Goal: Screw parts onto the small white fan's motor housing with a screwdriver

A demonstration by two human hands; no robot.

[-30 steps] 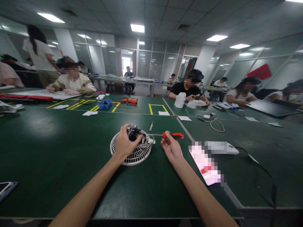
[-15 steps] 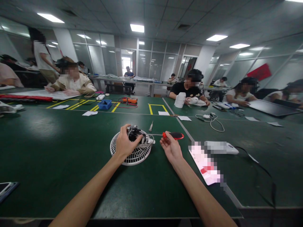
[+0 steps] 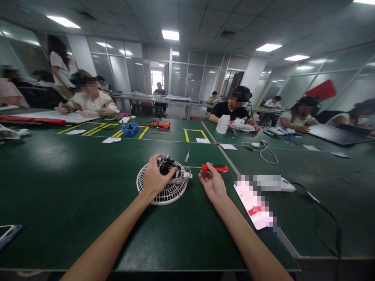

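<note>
A white round fan grille (image 3: 164, 198) lies on the green table, with a black fan motor (image 3: 166, 166) and white wires on top of it. My left hand (image 3: 155, 176) is closed around the motor, thumb on the near side and fingers behind. My right hand (image 3: 213, 181) holds a screwdriver (image 3: 221, 168) by its red and black handle. Its shaft points left, level, and reaches the right side of the motor assembly; the exact contact of the tip is too small to make out. Just behind the shaft lies a small pointed tool (image 3: 187, 156).
To the right are a pink card (image 3: 249, 207), a white power bank-like device (image 3: 288, 184) and a coiled cable (image 3: 272, 156). Farther off stand a blue bin (image 3: 129, 130), an orange meter (image 3: 161, 124) and a white plastic housing (image 3: 223, 124). Several people sit around the tables.
My left hand and the motor stay in place. The screwdriver handle has turned slightly in my right hand, showing more red. A standing person in the background has shifted right.
</note>
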